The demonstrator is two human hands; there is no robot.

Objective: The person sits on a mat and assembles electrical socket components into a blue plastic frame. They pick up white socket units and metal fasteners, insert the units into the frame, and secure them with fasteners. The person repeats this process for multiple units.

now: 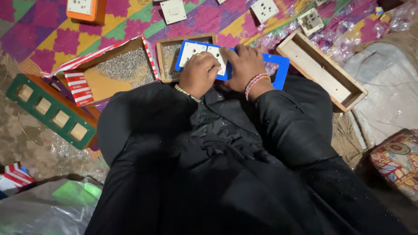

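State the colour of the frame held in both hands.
Blue frame, seen in the head view.

Floor covering: a woven mat [52,41] in pink, yellow, green and purple zigzags, spread over bare ground [26,130].
On the mat, far edge: an orange box [87,11] with a white socket face, and loose white socket plates [263,8].
On the mat, middle: an open carton of small metal screws [122,65], just beside a small wooden tray [167,54].
On the mat, right: a long empty wooden box [322,69] and clear plastic wrappers [331,37].
Left edge: a green frame with wooden blocks [52,111].
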